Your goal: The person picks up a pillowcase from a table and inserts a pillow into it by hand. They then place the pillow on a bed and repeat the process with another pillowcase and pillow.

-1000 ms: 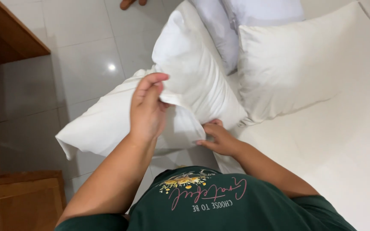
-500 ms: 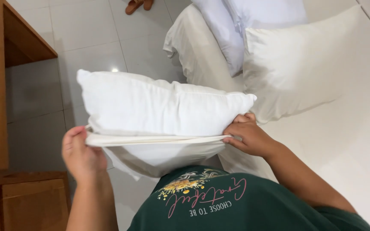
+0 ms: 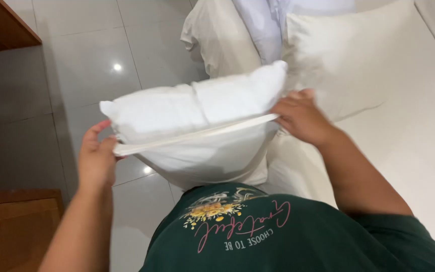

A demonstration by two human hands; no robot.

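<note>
**A:** A second ago your left hand (image 3: 96, 160) was pinching the cloth up high while the pillow (image 3: 197, 108) sagged to the left over the floor. Half a second ago you had swung it level. Now it sits a touch higher and further right, and both of your hands have spread to the ends of the open edge.

**B:** What am I gripping, exactly?

**A:** Your left hand is clenched on the near-left corner of the pillowcase (image 3: 212, 158), thumb up over the hem. Your right hand (image 3: 300, 117) is closed on the far-right corner, fingers curled over the edge. Between them the mouth is pulled into a taut line.

**B:** So what does that mean for the job?

**A:** My judgement is that you are past the stuffing and into the settling: the opening is stretched tight rather than gaping.

**B:** And what is inside?

**A:** The pillowcase holds the pillow only in part. A good share of the pillow bulges out above the taut hem, and the bag hangs full below it, against your green shirt (image 3: 278, 236). How deep the filling reaches I cannot tell.

**B:** Where is it all?

**A:** In the air in front of your chest, over the tiled floor (image 3: 71, 75), just left of the bed (image 3: 409, 151). A second pillow (image 3: 358, 60) lies on the bed, far right, and a wooden cabinet (image 3: 11, 226) stands near left.
</note>
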